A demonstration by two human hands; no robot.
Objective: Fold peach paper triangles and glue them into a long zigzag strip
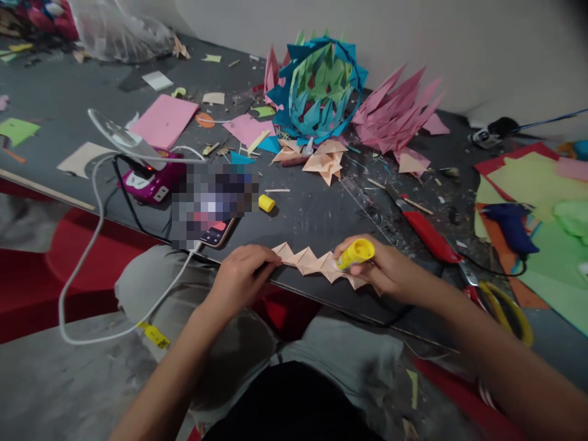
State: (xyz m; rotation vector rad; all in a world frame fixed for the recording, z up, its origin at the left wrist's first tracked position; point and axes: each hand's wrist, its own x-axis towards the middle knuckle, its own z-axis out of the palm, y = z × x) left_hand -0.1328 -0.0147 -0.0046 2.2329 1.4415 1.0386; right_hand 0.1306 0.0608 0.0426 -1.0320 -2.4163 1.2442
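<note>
We sit at a low dark table, knees tucked under its near edge. At the middle of that edge lies a peach zigzag paper strip, partly overhanging it. Our left hand pinches the strip's left end, fingers closed on the paper. Our right hand rests on the strip's right end, fingers wrapped tight round a yellow glue stick that lies tilted across the folds.

A little further in from the strip sits a small yellow cap, apart from the stick. To its left a phone pokes over the near edge, its screen blurred. A white cable loops from it down toward the grey floor. A magenta device stands just beyond the phone.

Near the far edge, against the pale wall, stands a blue and green paper flower, with a pink spiky paper piece just beside it on the right. Loose peach folded units lie in front of the flower.

A clear ruler and a red-handled tool run slantwise near our right hand. Yellow-handled scissors lie at the near right edge. Coloured paper sheets cover the right end, with a blue glue gun on them. A pink sheet lies toward the left, and a clear plastic bag fills the far left corner. Scraps and paper slivers litter the whole top.
</note>
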